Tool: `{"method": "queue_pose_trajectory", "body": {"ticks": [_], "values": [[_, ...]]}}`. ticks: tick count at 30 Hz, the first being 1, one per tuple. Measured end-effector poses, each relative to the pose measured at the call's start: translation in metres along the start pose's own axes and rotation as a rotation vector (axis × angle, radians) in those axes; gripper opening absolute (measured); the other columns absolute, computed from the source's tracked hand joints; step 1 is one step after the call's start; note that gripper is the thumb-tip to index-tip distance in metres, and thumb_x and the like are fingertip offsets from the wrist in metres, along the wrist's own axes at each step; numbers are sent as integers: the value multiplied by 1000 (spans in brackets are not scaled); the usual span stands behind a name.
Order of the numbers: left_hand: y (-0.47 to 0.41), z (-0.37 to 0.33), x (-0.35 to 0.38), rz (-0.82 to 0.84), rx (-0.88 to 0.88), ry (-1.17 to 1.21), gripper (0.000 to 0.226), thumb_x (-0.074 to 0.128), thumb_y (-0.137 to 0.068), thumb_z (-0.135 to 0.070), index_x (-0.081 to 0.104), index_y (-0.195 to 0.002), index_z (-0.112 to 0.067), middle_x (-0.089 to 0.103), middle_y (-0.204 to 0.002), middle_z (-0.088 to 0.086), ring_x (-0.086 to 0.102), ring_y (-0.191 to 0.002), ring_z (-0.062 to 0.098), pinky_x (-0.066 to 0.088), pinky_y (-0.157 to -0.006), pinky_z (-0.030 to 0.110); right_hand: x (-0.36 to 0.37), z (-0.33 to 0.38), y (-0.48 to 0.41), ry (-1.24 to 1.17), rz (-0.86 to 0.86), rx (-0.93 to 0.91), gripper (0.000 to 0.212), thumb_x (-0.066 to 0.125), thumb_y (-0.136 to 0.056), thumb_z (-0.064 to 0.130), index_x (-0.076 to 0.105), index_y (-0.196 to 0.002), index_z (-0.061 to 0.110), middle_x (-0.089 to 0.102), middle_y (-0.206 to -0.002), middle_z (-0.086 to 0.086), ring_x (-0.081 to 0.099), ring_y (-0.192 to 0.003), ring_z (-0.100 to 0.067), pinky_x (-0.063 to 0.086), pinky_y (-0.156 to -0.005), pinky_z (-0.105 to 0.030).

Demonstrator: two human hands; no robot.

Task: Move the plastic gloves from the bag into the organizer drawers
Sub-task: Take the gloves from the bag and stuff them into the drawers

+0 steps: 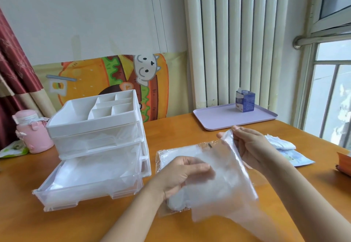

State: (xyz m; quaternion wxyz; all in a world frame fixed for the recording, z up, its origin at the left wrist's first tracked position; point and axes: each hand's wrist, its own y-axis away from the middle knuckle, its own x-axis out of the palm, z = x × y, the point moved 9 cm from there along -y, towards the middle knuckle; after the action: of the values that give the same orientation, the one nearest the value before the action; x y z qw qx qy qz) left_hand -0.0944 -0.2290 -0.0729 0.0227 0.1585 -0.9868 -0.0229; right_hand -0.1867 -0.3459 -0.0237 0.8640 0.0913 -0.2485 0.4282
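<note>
While my right hand [252, 146] pinches a flimsy glove [234, 167] and my left hand [182, 173] grips the stack [201, 198], clinging sheets could drag out together.

Filmy plastic gloves [214, 175] — glossy wooden table [190, 128].

Left forearm bare, reaching forward, angled right. Left hand [182, 173] back-up, wrist bent, fingers curled rightward, gripping bag [161, 159]; fingertips veiled by film. Right forearm bare, angled left. Right hand [250, 146] raised, beyond and right of left hand, thumb and fingers pinching top edge of plastic glove [234, 163]. Hands apart.
</note>
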Motion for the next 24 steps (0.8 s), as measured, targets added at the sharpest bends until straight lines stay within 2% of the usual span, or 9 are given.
{"method": "queue_pose_trajectory", "body": {"ticks": [2, 4, 6, 8, 11, 14, 17, 20, 24], "values": [[3, -19, -10, -160, 93, -136, 7, 68, -87, -12, 74, -86, -9, 75, -92, 11, 69, -84, 14, 55, -79, 22, -11, 0, -2, 74, -92, -11, 28, 44, -101, 22, 52, -94, -4, 71, -69, -11, 65, -50, -15, 55, -46, -25], [12, -43, -14, -264, 211, -218, 8, 67, -88, -13, 73, -88, -9, 75, -86, 6, 68, -82, 13, 55, -83, 25, -13, 1, -2, 236, -108, -32, 41, 51, -90, 45, 54, -96, 5, 70, -69, -3, 59, -49, -14, 48, -44, -22], [24, -68, -18, -344, 329, -276, 8, 66, -89, -14, 73, -88, -10, 72, -76, 3, 66, -72, 11, 56, -76, 25, -1, 2, -1, 393, -3, -72, 56, 52, -72, 62, 59, -102, 15, 69, -81, 2, 59, -64, -11, 48, -54, -23], [36, -88, -23, -406, 402, -292, 10, 65, -90, -14, 71, -85, -8, 66, -63, 0, 59, -57, 11, 53, -59, 22, 16, 1, 4, 531, 158, -128, 65, 59, -70, 68, 63, -109, 17, 68, -93, 3, 63, -81, -7, 49, -68, -20], [58, -115, -36, -491, 463, -431, 17, 63, -92, -19, 68, -81, -5, 54, -50, -6, 41, -38, 6, 36, -40, 18, 32, -15, 9, 621, 372, -109, 53, 79, -66, 47, 68, -86, -1, 61, -70, 1, 52, -62, -10, 39, -58, -17], [82, -138, -52, -552, 485, -582, 30, 61, -93, -23, 64, -69, -5, 51, -43, -6, 37, -32, 3, 34, -40, 17, 42, -32, 13, 663, 468, -59, 30, 82, -71, 32, 67, -68, 7, 55, -74, -9, 48, -75, -20, 36, -74, -31], [98, -144, -76, -609, 468, -638, 40, 59, -94, -25, 61, -66, 2, 51, -39, -4, 37, -33, 8, 35, -41, 17, 53, -42, 16, 495, 484, -11, 34, 85, -65, 41, 66, -70, 14, 56, -69, 0, 53, -70, -11, 45, -73, -22], [111, -141, -94, -617, 454, -634, 30, 59, -95, -26, 70, -75, -7, 57, -46, -3, 40, -36, 10, 36, -42, 16, 68, -55, 18, 195, 403, 80, 49, 84, -61, 50, 56, -78, 14, 38, -59, 1, 49, -55, -10, 53, -67, -24], [121, -136, -117, -658, 438, -656, 32, 57, -95, -25, 70, -77, -3, 56, -46, -4, 36, -32, 7, 35, -42, 15, 95, -75, 34, 266, 458, 171, 76, 86, -61, 48, 61, -113, -1, 64, -92, -18, 60, -78, -23, 53, -73, -32]]}}
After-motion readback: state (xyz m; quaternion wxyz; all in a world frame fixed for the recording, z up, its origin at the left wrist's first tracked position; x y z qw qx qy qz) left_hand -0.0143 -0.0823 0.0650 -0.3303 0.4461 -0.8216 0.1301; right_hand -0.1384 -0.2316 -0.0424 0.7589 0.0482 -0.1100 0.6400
